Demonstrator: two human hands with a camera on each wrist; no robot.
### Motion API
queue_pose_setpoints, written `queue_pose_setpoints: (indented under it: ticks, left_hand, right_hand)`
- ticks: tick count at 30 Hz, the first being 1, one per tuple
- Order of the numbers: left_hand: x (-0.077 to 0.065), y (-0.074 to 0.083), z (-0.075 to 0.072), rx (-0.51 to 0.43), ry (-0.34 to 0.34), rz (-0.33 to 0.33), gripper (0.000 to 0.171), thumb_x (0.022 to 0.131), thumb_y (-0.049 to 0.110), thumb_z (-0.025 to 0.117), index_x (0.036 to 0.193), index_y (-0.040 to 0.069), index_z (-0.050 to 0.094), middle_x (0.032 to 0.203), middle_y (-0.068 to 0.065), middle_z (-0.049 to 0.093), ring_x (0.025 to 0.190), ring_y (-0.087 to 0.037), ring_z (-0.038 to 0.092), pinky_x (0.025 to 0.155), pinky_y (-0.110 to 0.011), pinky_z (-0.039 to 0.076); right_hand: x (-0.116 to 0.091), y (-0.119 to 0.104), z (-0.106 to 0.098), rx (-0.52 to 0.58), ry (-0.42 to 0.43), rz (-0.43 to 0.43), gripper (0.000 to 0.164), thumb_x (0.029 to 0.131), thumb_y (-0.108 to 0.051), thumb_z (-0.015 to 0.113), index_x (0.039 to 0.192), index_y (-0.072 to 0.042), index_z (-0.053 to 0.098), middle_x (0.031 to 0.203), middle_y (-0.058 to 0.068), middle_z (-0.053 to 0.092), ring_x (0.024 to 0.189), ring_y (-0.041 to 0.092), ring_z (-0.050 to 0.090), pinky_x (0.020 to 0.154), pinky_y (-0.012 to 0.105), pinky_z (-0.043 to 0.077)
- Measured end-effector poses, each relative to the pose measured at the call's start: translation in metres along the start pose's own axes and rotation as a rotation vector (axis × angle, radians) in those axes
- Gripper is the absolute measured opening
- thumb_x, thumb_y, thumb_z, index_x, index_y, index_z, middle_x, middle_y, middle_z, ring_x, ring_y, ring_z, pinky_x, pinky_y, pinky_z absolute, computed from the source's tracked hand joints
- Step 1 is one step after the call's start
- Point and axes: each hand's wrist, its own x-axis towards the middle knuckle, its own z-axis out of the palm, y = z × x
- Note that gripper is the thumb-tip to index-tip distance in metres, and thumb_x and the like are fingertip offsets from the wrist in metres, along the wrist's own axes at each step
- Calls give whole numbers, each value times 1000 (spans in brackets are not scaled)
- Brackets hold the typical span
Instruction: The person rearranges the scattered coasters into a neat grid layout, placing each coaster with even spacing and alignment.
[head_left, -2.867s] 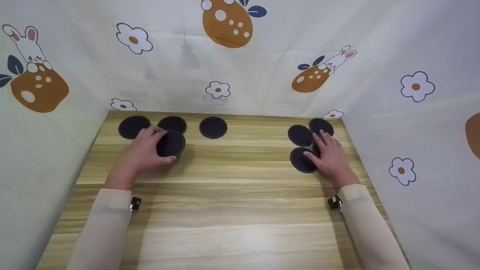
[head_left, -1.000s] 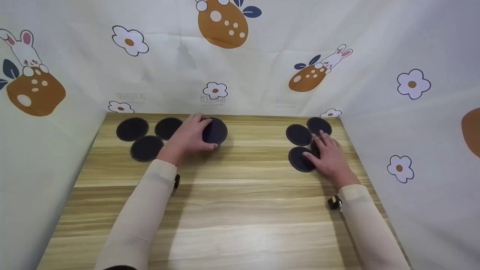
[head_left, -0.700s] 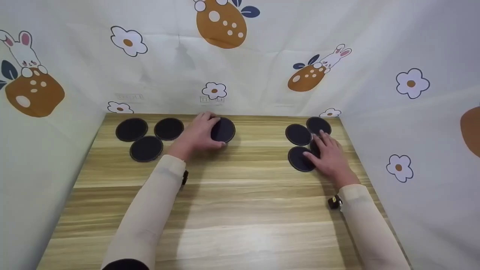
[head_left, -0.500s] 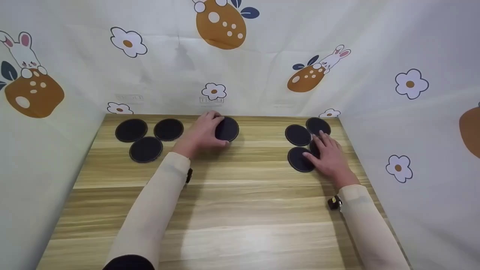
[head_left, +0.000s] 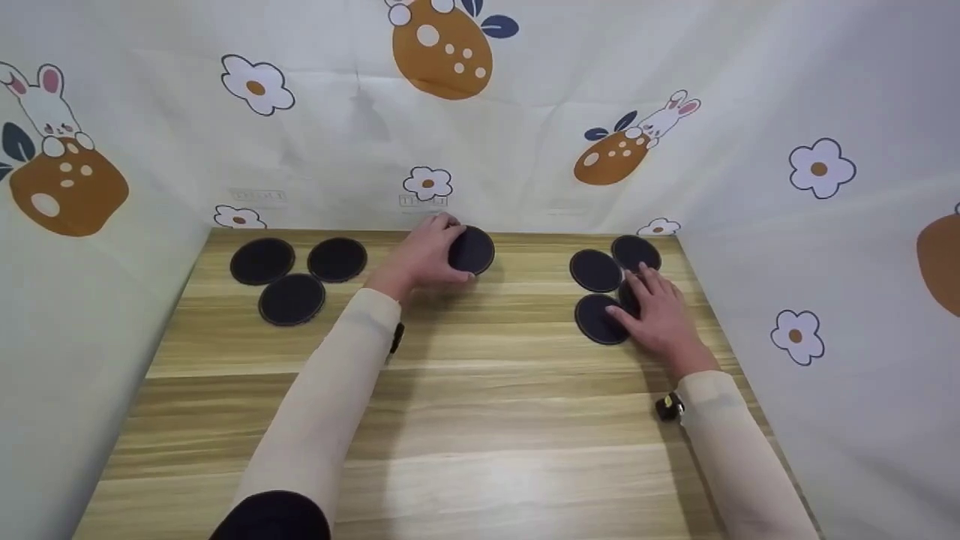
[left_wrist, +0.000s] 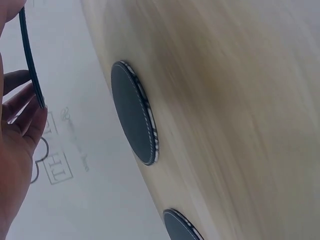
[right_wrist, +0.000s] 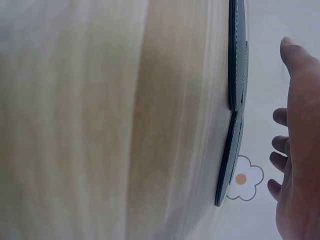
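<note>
My left hand (head_left: 424, 255) pinches a round black coaster (head_left: 472, 251) between thumb and fingers near the table's back edge. In the left wrist view that coaster (left_wrist: 31, 60) is seen edge-on, raised off the table. At the back left lie three more coasters: one at the corner (head_left: 262, 261), one beside it (head_left: 337, 259), one in front (head_left: 292, 298). My right hand (head_left: 664, 315) hovers over the right cluster of several coasters, fingers relaxed and holding nothing. It partly covers one coaster (head_left: 628, 298); the right wrist view shows a gap between fingers and coasters (right_wrist: 237, 75).
The wood-grain table (head_left: 480, 420) is enclosed at the back and sides by pale cloth (head_left: 525, 150) printed with rabbits, flowers and orange fruit. Small dark devices sit at both wrists, the right one (head_left: 670, 406) plainest. A dark round shape (head_left: 274, 517) overlaps the left sleeve.
My left hand has laid one coaster in front of the left pair, taken the lone coaster at the back middle, and carried it rightward. My right hand has stayed almost still.
</note>
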Motion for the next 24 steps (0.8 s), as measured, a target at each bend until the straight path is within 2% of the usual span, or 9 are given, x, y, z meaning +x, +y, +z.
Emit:
queue_pose_setpoints:
  ticks: [15, 24]
  left_hand:
    - [23, 15, -3, 28, -29, 22, 98, 86, 57, 89, 161, 3, 55, 157, -14, 49, 145, -34, 45, 124, -48, 40]
    - [33, 12, 8, 51, -39, 21, 98, 86, 57, 88, 160, 2, 55, 157, -15, 50, 145, -36, 44, 125, -49, 38]
  right_hand:
    - [-2, 2, 5, -1, 5, 5, 90, 106, -65, 62, 169, -4, 43, 179, 27, 24, 163, 52, 25, 129, 70, 18]
    - [-1, 2, 4, 4, 10, -8, 88, 106, -64, 62, 168, -4, 45, 179, 25, 28, 163, 50, 25, 128, 72, 18]
